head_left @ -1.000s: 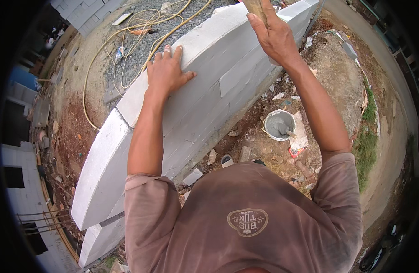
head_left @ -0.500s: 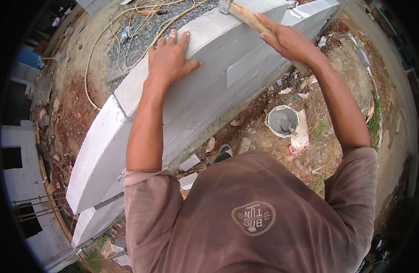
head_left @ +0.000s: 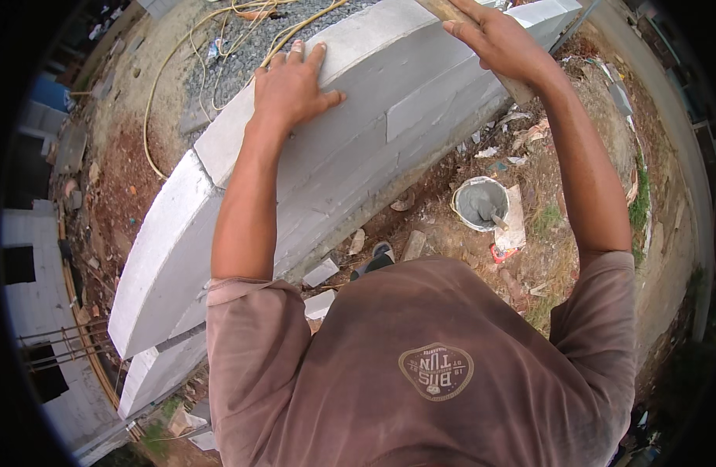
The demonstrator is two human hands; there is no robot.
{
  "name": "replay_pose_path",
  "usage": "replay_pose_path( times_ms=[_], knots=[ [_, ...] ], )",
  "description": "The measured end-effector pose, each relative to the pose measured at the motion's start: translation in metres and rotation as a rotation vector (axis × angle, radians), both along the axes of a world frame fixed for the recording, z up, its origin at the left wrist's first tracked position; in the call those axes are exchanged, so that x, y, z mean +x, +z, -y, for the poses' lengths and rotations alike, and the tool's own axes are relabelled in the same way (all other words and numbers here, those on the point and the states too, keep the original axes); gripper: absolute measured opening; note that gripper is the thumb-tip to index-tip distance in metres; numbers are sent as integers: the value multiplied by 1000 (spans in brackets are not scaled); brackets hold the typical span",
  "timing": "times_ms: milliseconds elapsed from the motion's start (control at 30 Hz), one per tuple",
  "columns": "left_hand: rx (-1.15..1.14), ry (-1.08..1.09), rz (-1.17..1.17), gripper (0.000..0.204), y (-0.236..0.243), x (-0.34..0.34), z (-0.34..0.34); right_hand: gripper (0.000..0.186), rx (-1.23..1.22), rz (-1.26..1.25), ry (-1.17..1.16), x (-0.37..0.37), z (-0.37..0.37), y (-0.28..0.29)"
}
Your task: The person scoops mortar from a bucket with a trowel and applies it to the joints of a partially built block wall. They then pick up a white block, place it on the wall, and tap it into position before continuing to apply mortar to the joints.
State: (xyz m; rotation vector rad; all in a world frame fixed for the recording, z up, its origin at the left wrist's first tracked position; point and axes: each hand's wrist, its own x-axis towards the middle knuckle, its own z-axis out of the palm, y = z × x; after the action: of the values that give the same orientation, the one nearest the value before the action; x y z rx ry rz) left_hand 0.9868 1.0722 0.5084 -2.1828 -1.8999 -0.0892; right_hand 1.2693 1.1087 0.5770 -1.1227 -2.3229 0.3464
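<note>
Pale grey block makes up the top course [head_left: 366,43], directly beneath the person's left hand [head_left: 290,92]. Its long axis runs obliquely, from the left forearm outward to the upper right, along the line of the wall [head_left: 338,152]. That hand is the nearer of the two: it presses on the course with fingers spread over the upper face and thumb held out, grasping nothing.

The right hand [head_left: 510,45] is closed round a wooden handle [head_left: 445,11], farther along to the right. The handle slopes across the line of the course, its butt end pointing down toward the person and its other end passing out at the top (so whatever it carries there cannot be seen). The relation that seems to matter is this crossing: handle athwart the course, left hand well apart from it along the same top. Whether the right hand touches the wall cannot be told.

Left of the left hand, a joint separates a neighbouring white block [head_left: 167,241]. Below the right forearm, near the wall's foot, stands a bucket [head_left: 455,204] of grey mortar [head_left: 475,202].
</note>
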Motion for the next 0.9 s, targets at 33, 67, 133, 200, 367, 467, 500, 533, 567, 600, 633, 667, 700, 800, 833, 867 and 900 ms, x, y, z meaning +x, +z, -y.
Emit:
replay_pose_path(
  times_ms=[33, 67, 133, 200, 367, 467, 500, 533, 567, 600, 633, 667, 700, 800, 833, 867, 900],
  knots=[
    [-4, 5, -5, 85, 0, -1, 1, 51, 32, -105, -68, -4, 6, 5],
    [0, 3, 0, 86, 0, 0, 1, 51, 112, -57, -95, -1, 2, -1],
    [14, -19, 9, 86, 1, 4, -1, 52, 278, 41, -164, 10, -9, -28],
    [-36, 13, -1, 88, 5, 6, -1, 52, 57, 249, -167, 14, -8, -43],
    [-111, 60, 15, 94, 18, 10, 5, 56, -43, -62, -350, 9, 51, -45],
    [-176, 67, 104, 99, 29, 14, 4, 58, -34, -372, -383, 29, 102, -99],
    [-189, 62, 132, 101, 33, 16, 2, 52, -127, -425, -471, 39, 120, -125],
    [-202, 64, 153, 103, 37, 16, 2, 45, -278, -560, -455, 49, 139, -146],
    [-136, 21, 135, 96, 39, 20, 3, 36, -401, -584, -533, 65, 159, -173],
    [-116, -2, 171, 90, 43, 22, 3, 29, -363, -600, -563, 77, 179, -195],
    [-105, -30, 213, 84, 44, 25, 2, 29, -364, -530, -624, 96, 199, -223],
    [-95, -57, 257, 79, 42, 30, -1, 28, -399, -459, -714, 113, 220, -249],
    [-67, -83, 267, 74, 43, 33, -1, 28, -435, -395, -786, 126, 237, -269],
    [-20, -128, 299, 62, 37, 45, -6, 39, -602, -194, -984, 161, 280, -312],
    [-19, -124, 304, 60, 37, 52, -8, 44, -623, -177, -1009, 178, 293, -340],
    [-16, -117, 305, 59, 36, 60, -11, 46, -703, -103, -1065, 191, 302, -358],
    [19, -113, 298, 59, 33, 67, -15, 49, -781, -22, -1121, 205, 309, -372]
  ],
)
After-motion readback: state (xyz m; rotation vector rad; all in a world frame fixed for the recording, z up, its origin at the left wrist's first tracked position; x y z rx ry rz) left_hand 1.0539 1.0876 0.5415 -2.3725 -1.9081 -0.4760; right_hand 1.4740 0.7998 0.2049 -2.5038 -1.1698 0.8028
